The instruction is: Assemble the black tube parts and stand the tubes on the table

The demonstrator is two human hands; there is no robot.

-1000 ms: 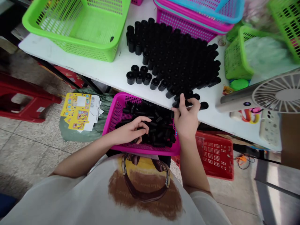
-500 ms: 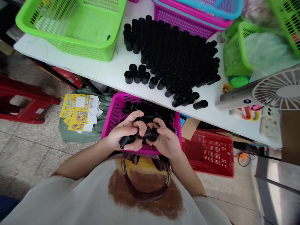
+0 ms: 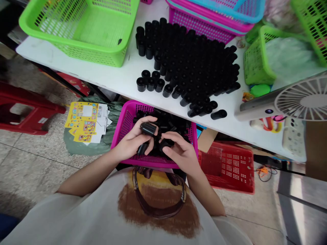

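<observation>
My left hand (image 3: 131, 141) is closed around two black plastic cylinders: a ribbed one (image 3: 149, 129) between thumb and fingers, and another (image 3: 142, 148) lower in the palm. Close beside it, my right hand (image 3: 182, 151) has its fingers and thumb curled around a black piece (image 3: 166, 144), partly hidden by the fingers. Both hands are over a magenta basket (image 3: 116, 136) that holds many loose black parts (image 3: 176, 124). On the white table (image 3: 102, 76) beyond, a large group of black cylinders (image 3: 189, 64) stands packed together, mostly upright, with one (image 3: 219, 114) lying on its side.
A green basket (image 3: 102, 51) stands at the table's left, and stacked magenta and blue baskets (image 3: 204, 23) at the back. A fan (image 3: 265, 102) lies at the right. Below are a red crate (image 3: 227, 170), printed yellow cards (image 3: 84, 117) and a red stool (image 3: 28, 109).
My hands have moved slightly apart. The ribbed cylinder now shows raised between my left thumb and fingers, and a black piece is in my right fingers, where before both hands met on joined pieces.
</observation>
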